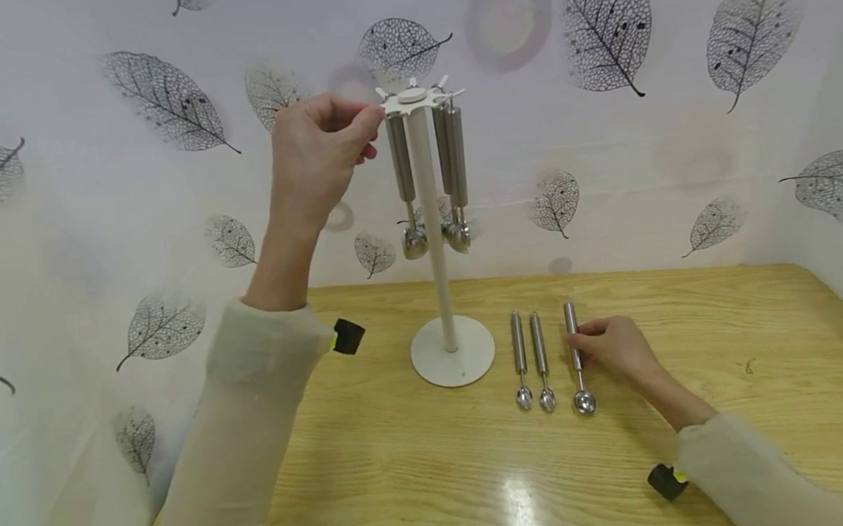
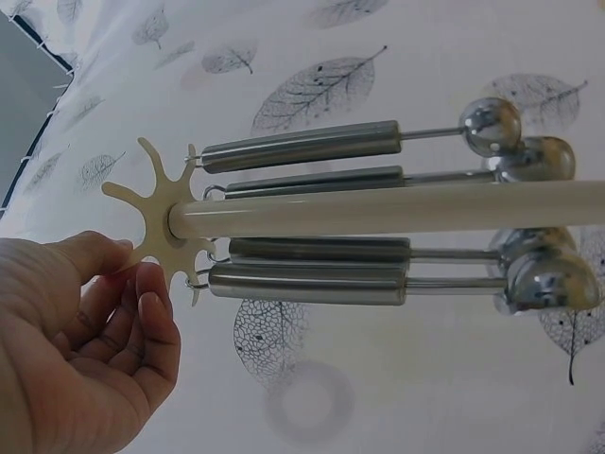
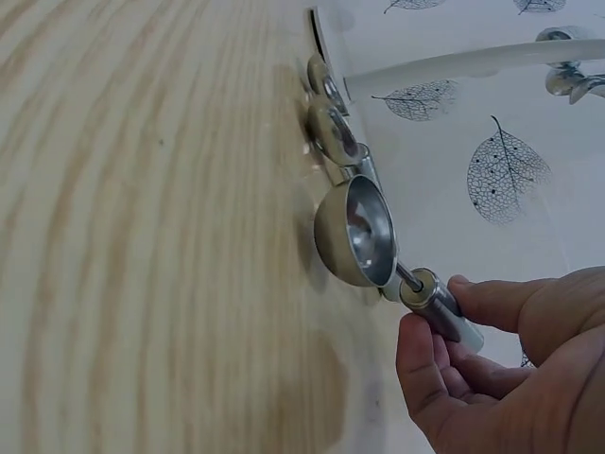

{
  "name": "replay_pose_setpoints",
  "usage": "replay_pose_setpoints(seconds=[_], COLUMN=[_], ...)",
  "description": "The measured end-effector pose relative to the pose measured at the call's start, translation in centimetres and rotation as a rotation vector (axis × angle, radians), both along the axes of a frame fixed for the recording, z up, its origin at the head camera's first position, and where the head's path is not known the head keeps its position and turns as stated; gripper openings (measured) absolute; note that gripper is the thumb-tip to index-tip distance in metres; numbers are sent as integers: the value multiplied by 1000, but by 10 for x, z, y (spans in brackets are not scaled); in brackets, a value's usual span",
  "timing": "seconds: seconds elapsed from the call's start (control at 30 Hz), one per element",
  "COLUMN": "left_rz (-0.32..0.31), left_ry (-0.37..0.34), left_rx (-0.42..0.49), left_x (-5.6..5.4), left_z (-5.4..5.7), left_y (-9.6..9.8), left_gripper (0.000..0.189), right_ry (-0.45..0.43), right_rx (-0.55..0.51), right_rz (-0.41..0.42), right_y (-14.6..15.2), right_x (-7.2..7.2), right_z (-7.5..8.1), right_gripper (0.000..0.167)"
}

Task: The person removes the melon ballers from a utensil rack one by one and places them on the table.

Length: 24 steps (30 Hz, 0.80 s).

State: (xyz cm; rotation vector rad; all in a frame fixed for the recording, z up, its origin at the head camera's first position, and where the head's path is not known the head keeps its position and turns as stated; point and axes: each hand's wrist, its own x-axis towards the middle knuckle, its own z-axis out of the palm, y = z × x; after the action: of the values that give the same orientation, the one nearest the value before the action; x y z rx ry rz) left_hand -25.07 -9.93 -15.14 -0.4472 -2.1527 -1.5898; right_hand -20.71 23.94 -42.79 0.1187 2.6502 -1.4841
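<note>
A white rack [image 1: 439, 295] with a round base stands on the table, its star-shaped top [image 2: 168, 213] ringed with hook arms. Thumb and forefinger of my left hand [image 1: 317, 151] pinch one of these arms at the left side. Several steel melon ballers [image 2: 312, 285] hang from other hooks by small rings, scoops down. To the right of the base, my right hand [image 1: 620, 350] pinches the handle of a larger melon baller [image 3: 357, 232] between thumb and fingers. Its hollow scoop faces up, close over the tabletop.
Two narrower steel scoops [image 1: 520, 355] lie side by side between the rack's base and my right hand. The wooden table [image 1: 410, 481] meets a leaf-printed cloth backdrop [image 1: 636, 219] behind and at both sides.
</note>
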Motion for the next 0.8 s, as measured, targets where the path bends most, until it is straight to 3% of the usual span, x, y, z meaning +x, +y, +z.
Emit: replay_pose_setpoints(seconds=[0.43, 0.8], left_rz=[0, 0], left_ry=[8, 17], left_rx=[0, 12], left_x=[0, 0], left_z=[1, -1], left_y=[1, 0], left_gripper=[16, 15], right_ry=[9, -8], right_rx=[41, 57], right_rz=[-41, -47], right_y=[-8, -18], right_x=[-2, -6], right_z=[-9, -11], right_gripper=[41, 32])
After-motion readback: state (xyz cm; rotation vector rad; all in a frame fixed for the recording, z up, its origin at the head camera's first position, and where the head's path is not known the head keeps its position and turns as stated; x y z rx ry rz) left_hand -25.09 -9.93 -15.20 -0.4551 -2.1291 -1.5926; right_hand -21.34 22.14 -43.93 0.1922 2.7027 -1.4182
